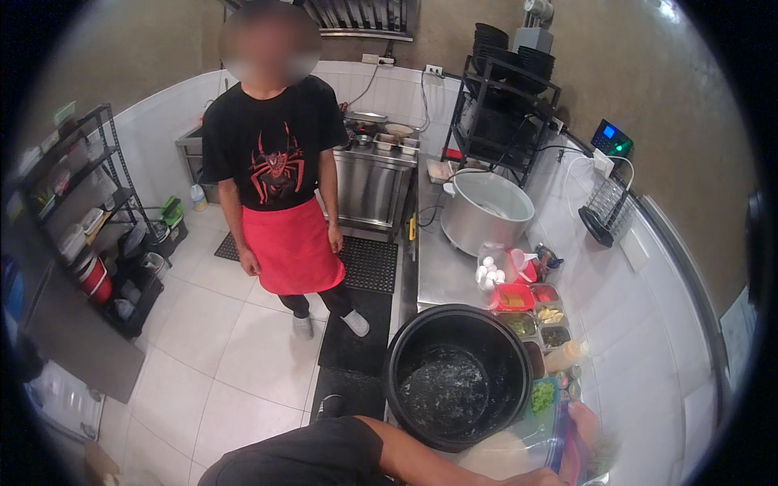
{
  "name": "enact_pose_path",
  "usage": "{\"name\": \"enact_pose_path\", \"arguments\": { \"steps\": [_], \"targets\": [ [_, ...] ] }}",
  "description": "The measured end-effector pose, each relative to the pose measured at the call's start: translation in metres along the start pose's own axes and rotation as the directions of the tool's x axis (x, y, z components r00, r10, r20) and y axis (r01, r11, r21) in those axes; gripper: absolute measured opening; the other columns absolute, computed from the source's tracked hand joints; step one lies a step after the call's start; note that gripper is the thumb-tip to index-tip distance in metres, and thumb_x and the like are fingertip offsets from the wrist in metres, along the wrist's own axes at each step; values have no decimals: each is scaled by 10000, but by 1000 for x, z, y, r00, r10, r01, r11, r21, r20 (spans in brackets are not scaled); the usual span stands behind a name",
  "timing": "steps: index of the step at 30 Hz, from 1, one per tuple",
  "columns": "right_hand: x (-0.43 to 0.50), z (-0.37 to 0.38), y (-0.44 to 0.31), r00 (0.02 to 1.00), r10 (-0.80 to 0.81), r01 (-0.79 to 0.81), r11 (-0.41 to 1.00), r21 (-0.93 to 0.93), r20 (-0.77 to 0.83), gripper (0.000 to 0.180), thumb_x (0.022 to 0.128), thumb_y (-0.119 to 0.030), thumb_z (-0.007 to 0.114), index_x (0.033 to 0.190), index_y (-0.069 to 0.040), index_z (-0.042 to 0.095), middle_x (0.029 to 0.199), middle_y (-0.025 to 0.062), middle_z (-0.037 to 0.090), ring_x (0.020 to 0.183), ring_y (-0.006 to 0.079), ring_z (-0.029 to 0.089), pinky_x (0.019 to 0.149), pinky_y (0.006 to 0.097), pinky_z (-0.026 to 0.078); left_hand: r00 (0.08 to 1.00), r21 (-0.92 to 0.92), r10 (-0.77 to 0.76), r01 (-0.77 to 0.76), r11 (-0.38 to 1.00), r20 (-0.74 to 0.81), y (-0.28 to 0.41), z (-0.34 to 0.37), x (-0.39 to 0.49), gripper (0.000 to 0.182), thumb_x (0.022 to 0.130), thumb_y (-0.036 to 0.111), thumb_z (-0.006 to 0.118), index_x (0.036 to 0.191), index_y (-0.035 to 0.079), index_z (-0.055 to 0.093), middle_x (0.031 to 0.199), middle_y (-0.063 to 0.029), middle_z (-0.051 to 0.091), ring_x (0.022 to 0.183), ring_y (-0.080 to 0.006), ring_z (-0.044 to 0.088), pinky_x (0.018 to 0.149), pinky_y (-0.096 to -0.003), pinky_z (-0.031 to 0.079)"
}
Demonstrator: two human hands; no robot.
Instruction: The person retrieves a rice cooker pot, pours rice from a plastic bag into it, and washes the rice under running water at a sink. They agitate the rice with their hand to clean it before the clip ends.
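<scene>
At the lower right, a clear plastic bag (pixel 550 446) with a bluish-purple edge leans beside a large black pot (pixel 459 316). Something pale, too blurred to name, shows through or below the plastic. My left hand (pixel 535 478), partly cut off by the bottom of the view, grips the bag's near edge. On the far side, my right hand (pixel 583 423) holds the same edge, blurred. The pot's inside is wet, with whitish residue on its bottom. A container of chopped green vegetable (pixel 543 396) sits against the pot's right side.
A person (pixel 276 146) in a red apron stands across the floor. Along the steel counter (pixel 434 276) are a large metal cooker (pixel 480 212), eggs (pixel 489 273), several ingredient tubs (pixel 516 324) and a squeeze bottle (pixel 568 354). Black bowls (pixel 535 67) top a rack; shelves (pixel 91 164) stand left.
</scene>
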State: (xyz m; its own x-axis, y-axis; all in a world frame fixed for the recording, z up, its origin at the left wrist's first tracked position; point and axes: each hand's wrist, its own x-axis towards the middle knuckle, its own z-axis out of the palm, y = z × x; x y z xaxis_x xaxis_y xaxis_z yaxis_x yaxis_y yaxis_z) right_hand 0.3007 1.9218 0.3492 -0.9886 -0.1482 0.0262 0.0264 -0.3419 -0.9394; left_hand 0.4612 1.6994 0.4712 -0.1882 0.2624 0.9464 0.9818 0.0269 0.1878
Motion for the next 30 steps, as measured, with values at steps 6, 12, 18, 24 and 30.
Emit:
{"name": "enact_pose_path", "arguments": {
  "steps": [6,12,18,24,30],
  "targets": [
    [12,34,44,957,174,-208,969,133,230,334,951,-334,612,1069,-33,526,1009,150,590,901,265,574,752,415,452,987,44,-107,113,993,-118,4,-4,14,270,714,290,690,586,163,489,583,4,490,534,-209,542,459,-367,433],
    [-6,46,101,829,355,-458,875,160,433,476,975,-411,570,1257,-33,509,1181,205,598,1040,345,600,847,485,491,985,65,-121,129,989,-121,7,-14,19,287,720,257,704,580,158,474,580,-5,485,517,-196,533,447,-348,428],
    [-47,38,154,692,491,-643,753,142,529,611,994,-475,536,1415,-34,494,1323,250,604,1155,412,622,924,544,525,973,76,-137,154,985,-187,5,-25,25,317,725,223,717,569,152,450,556,-4,459,505,-189,536,444,-343,435],
    [-75,44,155,698,539,-666,731,150,471,609,995,-467,536,1422,-36,487,1313,245,604,1143,409,627,911,546,533,974,52,-184,192,980,-133,2,-27,26,329,727,210,722,565,138,445,538,8,457,481,-156,522,426,-328,429],
    [-91,48,147,693,593,-692,708,145,411,608,995,-459,537,1429,-38,479,1304,240,604,1131,406,632,899,548,542,928,-63,-354,349,935,-117,-17,-35,12,161,759,158,659,687,81,538,703,-68,550,650,-250,596,545,-400,478]
  ]
}}
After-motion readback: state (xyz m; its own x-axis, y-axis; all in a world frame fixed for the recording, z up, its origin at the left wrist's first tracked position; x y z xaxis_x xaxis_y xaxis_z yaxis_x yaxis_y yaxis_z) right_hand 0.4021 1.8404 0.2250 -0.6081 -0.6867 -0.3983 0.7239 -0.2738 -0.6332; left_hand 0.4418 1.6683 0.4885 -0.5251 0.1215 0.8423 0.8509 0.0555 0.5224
